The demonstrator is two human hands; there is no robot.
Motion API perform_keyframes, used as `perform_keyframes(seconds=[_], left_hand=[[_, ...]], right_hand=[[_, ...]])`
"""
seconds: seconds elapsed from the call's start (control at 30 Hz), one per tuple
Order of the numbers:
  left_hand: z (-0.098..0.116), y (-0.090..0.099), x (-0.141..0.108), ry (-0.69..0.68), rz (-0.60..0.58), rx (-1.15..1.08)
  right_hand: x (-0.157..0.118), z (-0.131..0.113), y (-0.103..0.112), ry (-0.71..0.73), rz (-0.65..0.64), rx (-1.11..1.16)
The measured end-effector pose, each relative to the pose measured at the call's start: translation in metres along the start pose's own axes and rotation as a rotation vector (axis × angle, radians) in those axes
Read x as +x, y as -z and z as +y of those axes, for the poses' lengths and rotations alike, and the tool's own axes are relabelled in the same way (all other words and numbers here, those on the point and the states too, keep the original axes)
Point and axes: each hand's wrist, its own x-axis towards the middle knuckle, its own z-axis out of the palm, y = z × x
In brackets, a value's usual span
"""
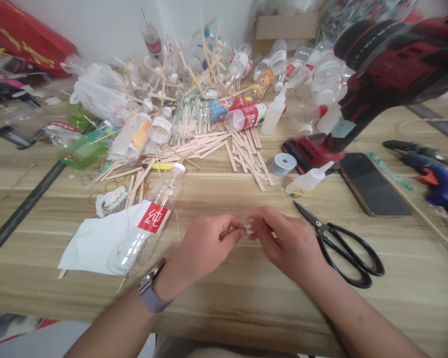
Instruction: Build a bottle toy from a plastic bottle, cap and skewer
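Observation:
Both hands meet above the wooden table, fingertips almost touching. My left hand, with a watch at the wrist, is closed in a pinch. My right hand is also pinched, its fingers around a small clear or whitish piece too blurred to name. Left of my left hand lies a clear bottle with a red label and white cap, partly on a white sheet. Black-handled scissors lie right of my right hand.
Flat wooden sticks and plastic bottles crowd the back. On the right are a wire spool, a glue bottle, a phone, a red-black power tool and a blue glue gun.

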Motion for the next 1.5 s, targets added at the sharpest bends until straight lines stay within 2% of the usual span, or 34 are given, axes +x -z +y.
perform_keyframes(seconds=[0.2,0.33,0.47,0.53,0.67,0.83,1.03,1.17,1.27,1.37,1.43,1.5], left_hand=[[0.003,0.0,-0.001,0.056,0.072,-0.006],[0.002,0.004,0.003,0.156,-0.048,-0.35],[-0.002,0.005,0.007,0.297,-0.188,-0.705],[-0.004,0.004,0.008,0.322,-0.225,-0.808],[-0.005,0.001,0.009,0.355,-0.217,-0.903],[-0.003,-0.002,0.009,0.38,-0.24,-0.898],[-0.002,-0.007,0.006,0.208,-0.119,-0.719],[0.0,-0.009,0.003,0.124,-0.081,-0.553],[0.002,-0.009,0.001,0.112,-0.022,-0.421],[0.002,-0.009,0.001,0.131,0.039,-0.407],[0.0,-0.009,0.002,0.132,0.084,-0.452],[-0.004,-0.009,0.004,0.124,0.123,-0.49]], right_hand=[[-0.001,-0.001,-0.003,0.003,0.005,-0.055],[-0.003,-0.001,-0.003,-0.007,0.003,-0.06],[-0.004,-0.004,-0.003,-0.078,-0.081,0.016],[-0.004,-0.005,-0.003,-0.105,-0.117,0.045],[-0.004,-0.005,0.0,-0.092,-0.142,0.067],[-0.002,-0.004,0.0,-0.05,-0.151,0.046],[-0.002,-0.007,-0.004,-0.113,-0.127,0.034],[0.0,-0.009,-0.003,-0.232,-0.157,0.188],[0.005,-0.009,-0.002,-0.394,-0.198,0.384],[0.008,-0.008,0.0,-0.531,-0.191,0.584],[0.009,-0.008,0.0,-0.535,-0.157,0.639],[0.008,-0.008,0.0,-0.478,-0.155,0.598]])
